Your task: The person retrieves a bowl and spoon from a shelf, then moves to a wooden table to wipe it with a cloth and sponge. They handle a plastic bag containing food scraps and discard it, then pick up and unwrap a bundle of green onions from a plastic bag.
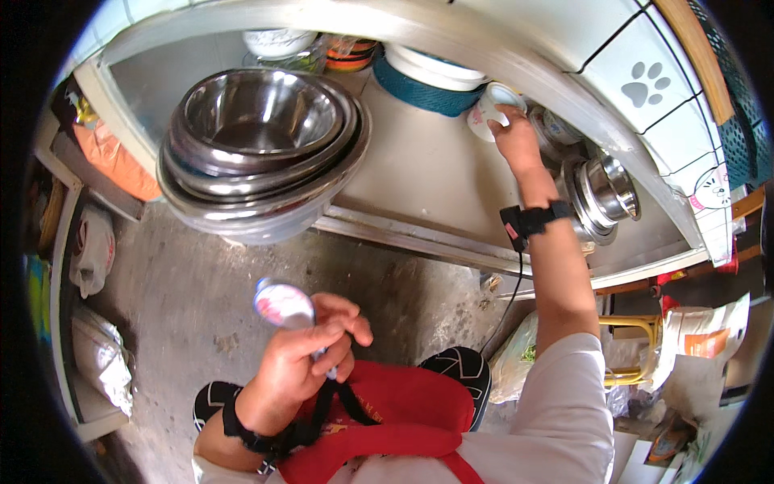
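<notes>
My left hand (314, 348) is raised over my lap and grips a spoon (284, 304), apparently ceramic, with a pink pattern on its white bowl and a blue rim. Inside the low cabinet, my right hand (514, 133) grips a white cup (484, 115) with a pink pattern, fingers at its rim. The cup stands on the cabinet shelf (417, 169), beside a teal basket (417, 91) with white bowls (432, 63) in it. Behind my right hand, patterned crockery (559, 126) is partly hidden.
Nested steel basins (260, 139) stand at the shelf's left, overhanging its front edge (417, 233). Steel pots (598, 193) sit near my right forearm. A cable (514, 296) hangs from the wrist strap. Plastic bags (94, 248) lie left, and a yellow-framed stool (650, 351) stands right.
</notes>
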### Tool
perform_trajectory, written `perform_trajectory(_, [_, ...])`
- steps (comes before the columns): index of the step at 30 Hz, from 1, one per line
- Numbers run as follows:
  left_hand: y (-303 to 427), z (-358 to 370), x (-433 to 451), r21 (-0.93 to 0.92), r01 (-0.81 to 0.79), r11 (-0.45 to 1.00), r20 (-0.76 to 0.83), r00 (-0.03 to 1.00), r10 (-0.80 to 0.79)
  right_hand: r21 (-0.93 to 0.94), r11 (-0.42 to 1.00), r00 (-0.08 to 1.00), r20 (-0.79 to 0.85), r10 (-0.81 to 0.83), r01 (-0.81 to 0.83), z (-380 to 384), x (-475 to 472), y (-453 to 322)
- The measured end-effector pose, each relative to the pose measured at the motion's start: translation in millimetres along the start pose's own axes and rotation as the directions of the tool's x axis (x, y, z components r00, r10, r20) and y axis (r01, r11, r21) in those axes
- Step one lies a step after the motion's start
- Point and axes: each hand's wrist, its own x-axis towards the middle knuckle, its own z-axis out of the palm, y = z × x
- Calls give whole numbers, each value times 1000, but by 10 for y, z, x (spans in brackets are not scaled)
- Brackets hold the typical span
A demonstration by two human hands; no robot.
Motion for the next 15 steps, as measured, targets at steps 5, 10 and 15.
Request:
perform_trajectory(5, [-130,-86,161,-50,53,997,-26,998,-54,635,619,786,617,-46,-462,-583,-725,-954])
perform_trajectory(10, [-252,-99,200,-4,81,997,0,997,-81,793,488,716,575,-396,-366,-785,-1440,-1717])
perform_trajectory(15, [-384,-92,211,127,163,978,43,985,-169,634,578,475,771,-424,-514,-930,-1650,-1995])
